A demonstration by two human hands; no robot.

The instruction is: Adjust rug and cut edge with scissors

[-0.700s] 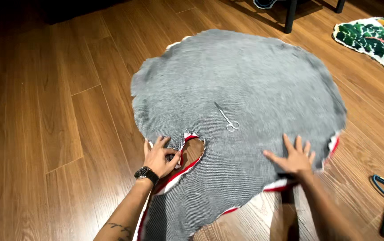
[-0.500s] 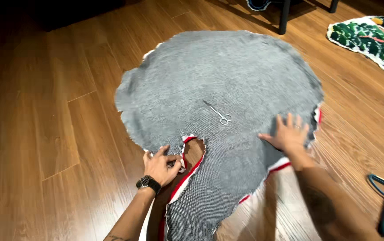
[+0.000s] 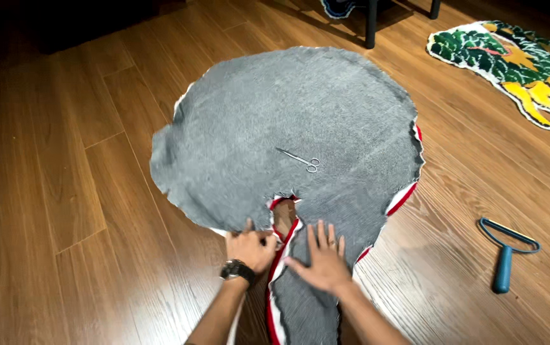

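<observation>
A big grey rug is laid face down on the floor. Its near edge is pinched by the left hand and pressed flat by the open right hand. Most of the backing is already smooth; scissors are left on top.

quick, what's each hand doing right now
Left hand: closed, pinching the edge of the grey rug backing.
Right hand: open, flat on the backing.

One head-worn view here, looking steeply down and forward at the wooden floor, close above the person's arms, floor stretching away toward the top edge.
</observation>
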